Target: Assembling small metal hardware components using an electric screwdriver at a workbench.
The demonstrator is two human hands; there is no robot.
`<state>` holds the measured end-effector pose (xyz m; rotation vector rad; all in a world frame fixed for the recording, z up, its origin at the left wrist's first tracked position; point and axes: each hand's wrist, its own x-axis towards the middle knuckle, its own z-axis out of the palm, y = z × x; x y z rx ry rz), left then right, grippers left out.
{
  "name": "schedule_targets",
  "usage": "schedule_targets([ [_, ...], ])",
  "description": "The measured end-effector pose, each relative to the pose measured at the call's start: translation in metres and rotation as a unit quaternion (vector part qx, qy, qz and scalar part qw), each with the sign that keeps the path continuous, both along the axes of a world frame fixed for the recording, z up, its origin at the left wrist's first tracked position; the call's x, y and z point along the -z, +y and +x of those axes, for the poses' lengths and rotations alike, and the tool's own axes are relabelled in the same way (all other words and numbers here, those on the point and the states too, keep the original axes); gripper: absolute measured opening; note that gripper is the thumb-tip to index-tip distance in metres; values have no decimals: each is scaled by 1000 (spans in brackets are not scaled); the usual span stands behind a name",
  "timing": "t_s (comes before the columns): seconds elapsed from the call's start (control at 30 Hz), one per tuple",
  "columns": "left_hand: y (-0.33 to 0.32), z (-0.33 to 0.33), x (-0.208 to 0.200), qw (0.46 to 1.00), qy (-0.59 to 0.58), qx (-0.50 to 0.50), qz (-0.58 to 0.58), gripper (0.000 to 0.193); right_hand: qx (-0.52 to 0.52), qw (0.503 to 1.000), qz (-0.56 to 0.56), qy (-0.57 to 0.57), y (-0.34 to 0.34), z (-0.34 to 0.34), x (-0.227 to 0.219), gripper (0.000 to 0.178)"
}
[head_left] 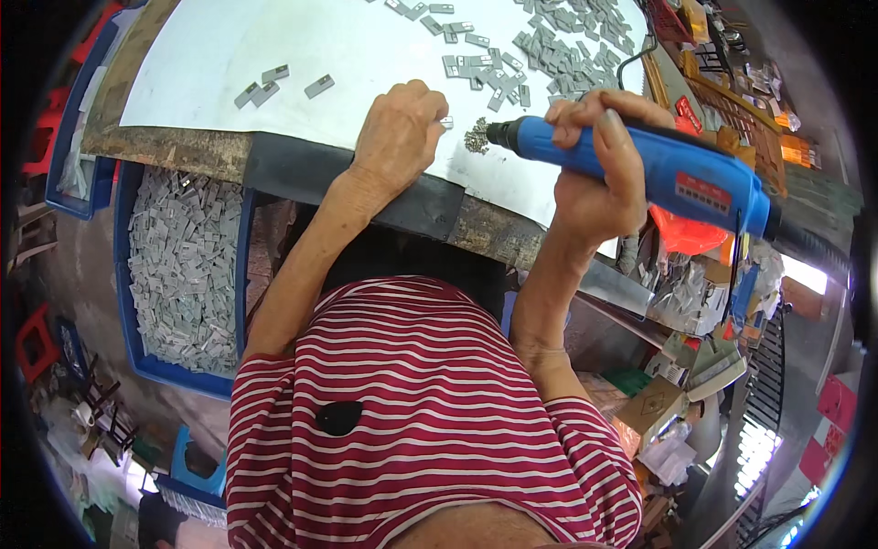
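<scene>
Shirt: red-and-white striped shirt (430, 412) filled the lower middle of the view, closest to the lens, with a dark patch on the chest.
Left hand: left hand (398, 137) rested on the white work sheet (302, 46) near the desk's front edge, fingers curled together and pinching a small grey metal piece (446, 121) at the fingertips.
Right hand: right hand (599, 174) was clamped round the blue electric screwdriver (658, 165), thumb over the top of the barrel, fingers wrapped beneath.
Screwdriver: held nearly level above the desk's front edge, its black nose pointing left toward the pinched piece; a dark cable ran off its rear end to the right.
Screws: small heap of screws (476, 135) lay on the sheet between the left fingertips and the tool's nose, just beside both.
Loose parts: large scatter of grey metal clips (549, 50) covered the sheet toward the far right corner; a few more clips (265, 84) lay apart toward the far left.
Desk: worn wooden desk (165, 146) carried the sheet, with a dark strip (366, 183) along its front edge under the left wrist.
Bin: blue crate (137, 357) stood below the desk's left end, filled with the same grey metal pieces (183, 265).
Right side: cardboard boxes (654, 403) and mixed clutter sat below the desk's right end; an orange object (681, 233) showed just under the screwdriver.
</scene>
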<state>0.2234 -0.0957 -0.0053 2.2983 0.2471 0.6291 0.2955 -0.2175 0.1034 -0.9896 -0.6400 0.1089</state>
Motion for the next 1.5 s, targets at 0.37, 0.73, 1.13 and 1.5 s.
schedule_targets([
  [0.37,5,-1,3,998,-4,-1,-67,12,-12,998,-61,-31,33,8,13,20],
  [0.73,5,0,2,999,14,-6,-48,13,-14,995,-94,-11,42,10,16,17],
  [1.13,4,1,3,999,30,-10,-43,13,-8,987,-148,-61,43,9,17,16],
  [1.5,3,3,5,998,16,-16,-50,16,34,980,-172,-95,44,4,20,14],
])
